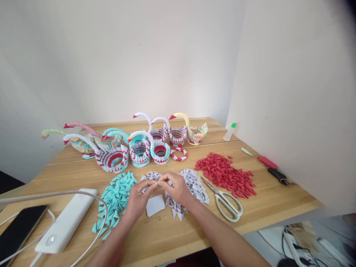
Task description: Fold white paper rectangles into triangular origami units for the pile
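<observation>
Both hands meet over the pale lilac paper pieces, their fingertips pinched together. My left hand point(140, 195) and my right hand point(175, 187) are closed on a small pale piece of paper, mostly hidden by the fingers. Just below them lies a stack of white paper slips point(155, 205). Folded lilac paper triangles point(194, 183) spread beside and behind the right hand. To the left of my left hand is a heap of turquoise folded triangles point(115, 196). A heap of red folded triangles point(225, 174) lies farther right.
Folded-paper swans point(112, 158) stand along the back, with a red-and-white paper ring point(178, 154) nearby. Scissors point(228, 204) lie at right, near a black-handled object point(278, 175) and a green-capped bottle point(230, 132). At left are a white power bank point(66, 220), cables and a phone point(20, 233).
</observation>
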Demonstrator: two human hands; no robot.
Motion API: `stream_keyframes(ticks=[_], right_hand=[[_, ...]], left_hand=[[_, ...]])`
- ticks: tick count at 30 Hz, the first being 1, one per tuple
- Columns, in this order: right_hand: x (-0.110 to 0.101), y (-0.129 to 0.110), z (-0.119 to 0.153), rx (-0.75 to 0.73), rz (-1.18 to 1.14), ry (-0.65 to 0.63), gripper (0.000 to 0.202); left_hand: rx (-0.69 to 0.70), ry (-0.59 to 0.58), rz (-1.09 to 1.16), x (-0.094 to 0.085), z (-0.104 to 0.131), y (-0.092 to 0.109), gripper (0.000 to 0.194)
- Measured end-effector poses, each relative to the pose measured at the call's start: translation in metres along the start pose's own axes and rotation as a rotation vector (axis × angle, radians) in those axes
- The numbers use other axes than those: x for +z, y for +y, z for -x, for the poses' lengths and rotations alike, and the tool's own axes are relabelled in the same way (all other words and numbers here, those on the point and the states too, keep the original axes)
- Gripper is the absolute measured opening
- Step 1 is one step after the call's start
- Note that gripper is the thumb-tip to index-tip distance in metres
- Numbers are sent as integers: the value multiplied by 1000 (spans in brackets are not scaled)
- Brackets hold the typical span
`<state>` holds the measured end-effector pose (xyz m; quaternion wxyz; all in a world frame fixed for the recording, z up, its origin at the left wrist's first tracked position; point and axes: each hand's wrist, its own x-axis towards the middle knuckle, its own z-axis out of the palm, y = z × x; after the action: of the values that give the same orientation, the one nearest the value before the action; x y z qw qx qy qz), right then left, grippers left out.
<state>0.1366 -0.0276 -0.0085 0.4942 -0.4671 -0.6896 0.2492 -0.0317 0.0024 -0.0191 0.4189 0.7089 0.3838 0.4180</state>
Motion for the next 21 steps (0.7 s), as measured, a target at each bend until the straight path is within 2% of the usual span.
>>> stream_keyframes(ticks=[5,11,16,21], right_hand=[[2,0,-1,5,-79,40,12],[7,8,0,-124,48,118,10],[11,16,2,-298,255,62,16],[9,5,-3,-345,474,8,19]], left_hand=[[-198,-4,370,2,-1,1,23],[-332,-26,755,12,-2,-5,29],[-408,-58,910,17,-2,-8,29],[-489,-44,973,12,-2,-6,25]])
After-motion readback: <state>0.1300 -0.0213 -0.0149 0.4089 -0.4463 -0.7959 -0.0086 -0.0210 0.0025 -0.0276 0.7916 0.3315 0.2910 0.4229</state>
